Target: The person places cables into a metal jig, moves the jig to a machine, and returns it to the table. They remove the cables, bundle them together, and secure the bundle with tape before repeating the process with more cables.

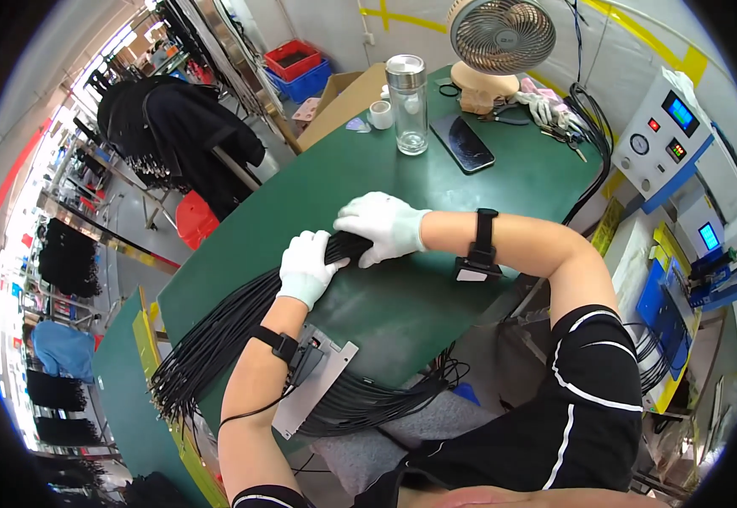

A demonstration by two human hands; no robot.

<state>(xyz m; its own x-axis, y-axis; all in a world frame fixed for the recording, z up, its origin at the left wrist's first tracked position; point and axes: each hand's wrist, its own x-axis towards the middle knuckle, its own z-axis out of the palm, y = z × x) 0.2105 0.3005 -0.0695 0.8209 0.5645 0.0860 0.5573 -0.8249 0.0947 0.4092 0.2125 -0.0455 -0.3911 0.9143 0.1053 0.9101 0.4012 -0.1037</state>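
Observation:
A thick bundle of black cables [245,311] lies across the green table [326,182], its loose ends fanning out toward the near left edge. My left hand [305,264], in a white glove, is wrapped round the bundle near its far end. Just beyond it, my right hand [379,224], gloved too, curls over the end of the same bundle, with its fingertips turned down and the cable ends hidden beneath. Both hands are close together, almost touching. A second bundle of black cables [368,406] hangs at the table's near edge, by my lap.
At the back stand a glass bottle [409,110], a phone [463,144], a tape roll [381,114], a desk fan [502,38] and pliers [508,114]. A machine with gauge and displays [660,140] is at the right. Black cables hang on racks [68,254] at the left.

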